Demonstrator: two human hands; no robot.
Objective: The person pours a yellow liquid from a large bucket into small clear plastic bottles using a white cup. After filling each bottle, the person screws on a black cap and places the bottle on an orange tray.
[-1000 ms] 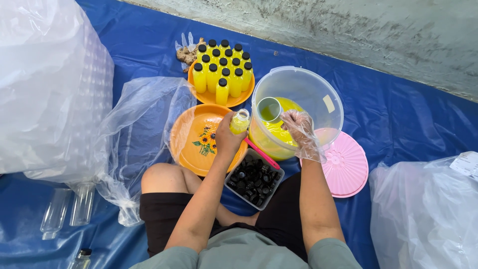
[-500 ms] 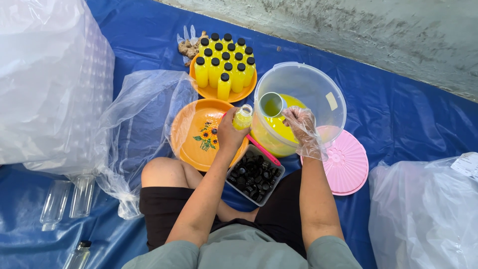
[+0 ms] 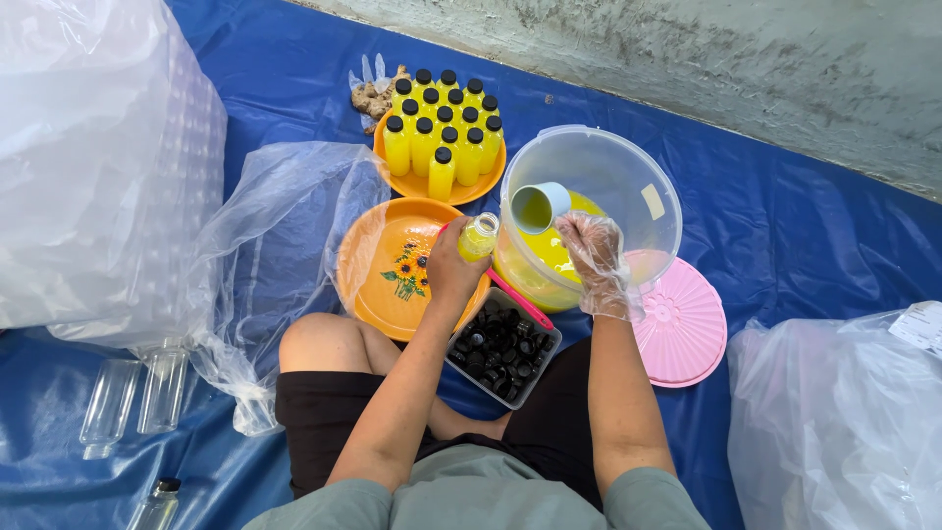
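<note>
Landmark: the clear bucket of yellow liquid. Far left of it — clear plastic bags and empty bottles. Nearer, an orange tray, bare; behind that, a second tray of capped yellow bottles. At the bucket's left rim the left hand grips a small bottle, nearly full. Over the bucket the gloved right hand clasps a cup, tipped toward the bottle. Filling looks underway; capping from the box of black caps likely follows. Since half a second ago, poses barely changed.

head view, steeply downward, close over lap
</note>
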